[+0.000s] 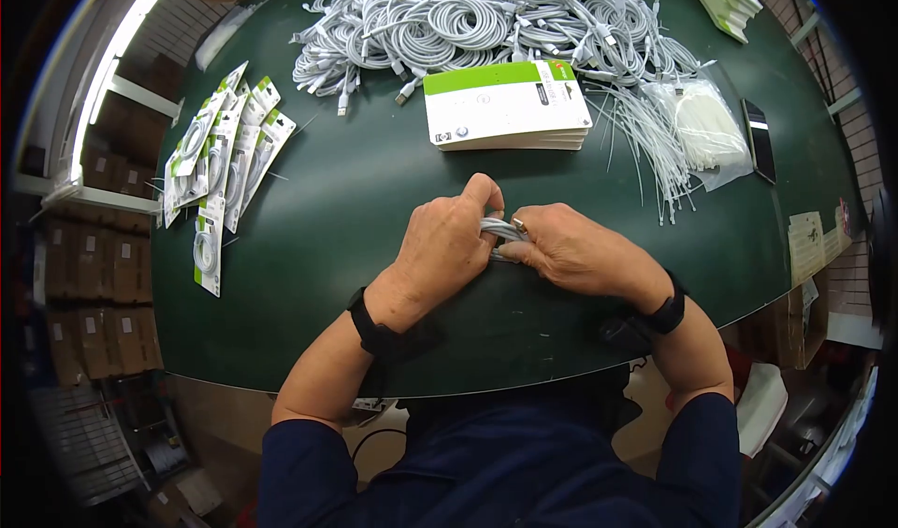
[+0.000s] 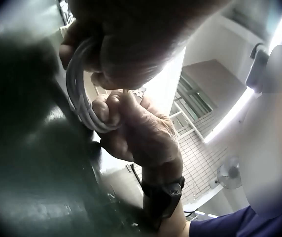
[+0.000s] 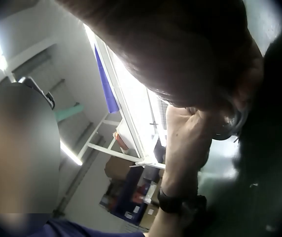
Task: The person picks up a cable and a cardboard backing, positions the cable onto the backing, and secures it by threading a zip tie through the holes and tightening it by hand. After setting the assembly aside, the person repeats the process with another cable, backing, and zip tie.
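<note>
Plainly, my fingers are curled on both sides round a small coil of pale grey cable point(image 1: 505, 230): my left hand point(image 1: 444, 238) grips one side of the loops, my right hand point(image 1: 572, 247) pinches the other, and the coil lies between them over the dark green tabletop point(image 1: 346, 163). To do this well, I reckon I should hold the strands level and bundled, squeezing enough that no loop springs loose, yet gently enough not to kink any. A small shiny metallic piece point(image 1: 518, 223) shows by my right fingers (I take it for the plug, though it is too small to be sure), and it seems wise to lay it along the loops. Both hands turn inward, backs up, near each other; behind them my wrists, each in a black band point(image 1: 372, 328), angle in from elbows set wide. Beyond my hands sits a stack of green-and-white cardboard packs point(image 1: 505, 107), with a big heap of pale grey coiled cables point(image 1: 468, 23) behind it.
</note>
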Tool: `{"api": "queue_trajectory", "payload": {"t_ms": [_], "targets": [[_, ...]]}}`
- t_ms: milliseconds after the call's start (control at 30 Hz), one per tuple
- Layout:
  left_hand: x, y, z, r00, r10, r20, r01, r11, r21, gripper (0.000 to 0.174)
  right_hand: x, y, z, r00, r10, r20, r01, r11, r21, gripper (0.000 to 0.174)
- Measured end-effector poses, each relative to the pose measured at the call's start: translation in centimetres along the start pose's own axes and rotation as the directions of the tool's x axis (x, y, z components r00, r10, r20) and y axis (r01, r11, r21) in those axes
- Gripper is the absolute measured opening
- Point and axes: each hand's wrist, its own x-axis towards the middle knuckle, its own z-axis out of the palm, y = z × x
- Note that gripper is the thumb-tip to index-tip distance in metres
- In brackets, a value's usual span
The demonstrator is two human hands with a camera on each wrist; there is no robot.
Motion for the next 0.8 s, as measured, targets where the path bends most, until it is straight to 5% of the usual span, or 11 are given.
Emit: {"api": "queue_trajectory", "payload": {"t_ms": [100,400,533,567,667,700,767,800], "targets": [[0.1,-0.1,0.0,1.0,0.015,0.001,-0.015,0.999,-0.033,0.022,0.1,0.3,0.9,0.995,-0.064,-0.075,0.055,0.992,-0.117,0.031],[0.5,0.8,-1.2,0.998,-0.017,-0.057,0.016,1.0,-0.014,0.021,0.2,-0.1,-0.3,0.988,-0.134,-0.078,0.139,0.989,0.056,0.026],[1.2,1.9,-2.2,0.992,-0.118,-0.045,0.107,0.976,-0.188,0.033,-0.3,-0.3,-0.2,0.979,-0.093,-0.184,0.119,0.984,0.135,0.03],[1.4,1.8,-2.4,0.99,-0.141,-0.024,0.13,0.959,-0.251,0.055,-0.4,-0.6,-0.6,0.977,-0.074,-0.2,0.111,0.977,0.182,0.031],[2.0,2.9,-3.1,0.988,-0.082,-0.127,0.039,0.951,-0.306,0.075,0.0,0.3,-0.9,0.984,0.059,-0.171,0.018,0.907,0.42,0.037],[2.4,2.9,-2.8,0.966,0.066,-0.249,-0.133,0.956,-0.26,0.091,0.0,0.4,-1.0,0.972,0.002,-0.234,0.109,0.879,0.464,0.04],[2.5,3.8,-3.5,0.842,0.3,-0.449,-0.197,0.945,0.262,0.095,-0.2,0.7,-1.8,0.97,0.009,-0.242,0.118,0.855,0.506,0.04],[2.2,4.5,-3.5,0.819,0.369,-0.44,-0.244,0.917,0.316,0.091,-0.3,0.9,-2.1,0.969,0.015,-0.248,0.122,0.841,0.527,0.04]]}}
